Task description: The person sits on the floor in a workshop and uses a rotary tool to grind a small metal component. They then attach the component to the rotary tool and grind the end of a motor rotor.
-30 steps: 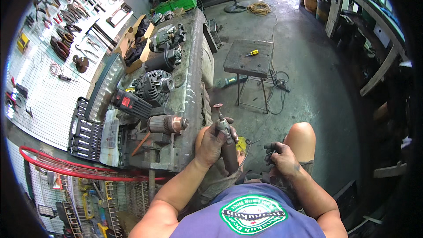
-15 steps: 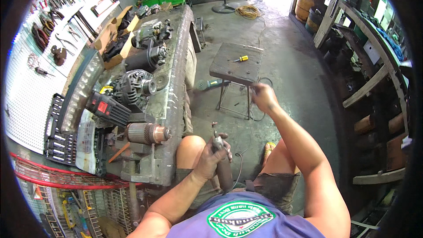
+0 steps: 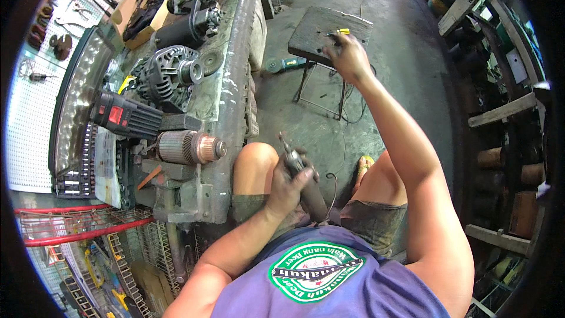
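Note:
My left hand (image 3: 288, 185) is wrapped around a corded die grinder (image 3: 313, 199), held over my lap with its small tip pointing up and away from me. My right hand (image 3: 351, 59) reaches out over the near edge of a dark square-topped stool (image 3: 312, 29). Its fingers look apart, and I see nothing between them. Just beyond those fingers a screwdriver with a yellow handle (image 3: 345, 32) lies on the stool top; the hand partly covers it. Whether the fingertips touch it I cannot make out.
On the workbench (image 3: 232, 82) to my left, a copper-ended armature (image 3: 185, 147) sits by a vise, with an alternator (image 3: 170, 76) and a black power tool (image 3: 126, 115) behind it. An angle grinder (image 3: 286, 65) lies on the floor beside the stool. Wooden shelving (image 3: 500, 118) lines the right.
My right hand has moved from the stool's near corner up over its top, close to the screwdriver. The die grinder in my left hand has tilted slightly. The view has dipped downward.

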Demonstrator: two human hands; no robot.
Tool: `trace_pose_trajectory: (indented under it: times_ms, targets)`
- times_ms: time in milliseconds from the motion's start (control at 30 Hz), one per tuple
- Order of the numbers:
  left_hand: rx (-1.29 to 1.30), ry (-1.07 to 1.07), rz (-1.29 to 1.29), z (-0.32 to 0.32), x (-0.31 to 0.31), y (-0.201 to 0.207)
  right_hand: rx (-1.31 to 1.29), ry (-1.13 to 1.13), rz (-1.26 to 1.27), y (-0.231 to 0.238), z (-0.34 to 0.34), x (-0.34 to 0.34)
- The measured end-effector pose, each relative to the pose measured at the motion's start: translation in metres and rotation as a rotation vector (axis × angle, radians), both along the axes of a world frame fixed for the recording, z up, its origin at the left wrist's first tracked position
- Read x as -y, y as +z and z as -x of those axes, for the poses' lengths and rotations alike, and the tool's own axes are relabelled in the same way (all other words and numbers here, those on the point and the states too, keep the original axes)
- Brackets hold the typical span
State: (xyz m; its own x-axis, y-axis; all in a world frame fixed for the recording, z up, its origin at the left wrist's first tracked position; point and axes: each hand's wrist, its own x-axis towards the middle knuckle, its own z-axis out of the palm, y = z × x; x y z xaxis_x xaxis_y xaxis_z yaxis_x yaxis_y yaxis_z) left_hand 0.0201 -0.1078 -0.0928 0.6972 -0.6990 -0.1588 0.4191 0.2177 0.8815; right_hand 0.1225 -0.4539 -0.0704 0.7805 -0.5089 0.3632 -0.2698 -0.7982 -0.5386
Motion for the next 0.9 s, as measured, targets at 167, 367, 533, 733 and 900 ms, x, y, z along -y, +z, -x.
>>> trace_pose_trajectory:
  times_ms: [167, 367, 533, 733, 900]
  targets:
    - [-0.123, 0.075, 0.202, -0.021, 0.014, 0.02, -0.365, 0.672, -0.743, -0.012, 0.165, -0.117]
    - [-0.027, 0.016, 0.102, 0.005, 0.022, 0.033, -0.291, 0.549, -1.061, 0.009, 0.258, -0.203]
    - [-0.121, -0.015, 0.152, 0.02, 0.022, 0.044, -0.395, 0.435, -0.933, 0.036, 0.281, -0.21]
    - [0.045, -0.104, 0.103, 0.048, 0.013, 0.058, -0.176, 0.374, -1.027, 0.032, 0.295, -0.226]
    - [0.079, -0.094, 0.119, 0.05, 0.008, 0.056, -0.119, 0.358, -0.892, 0.034, 0.297, -0.236]
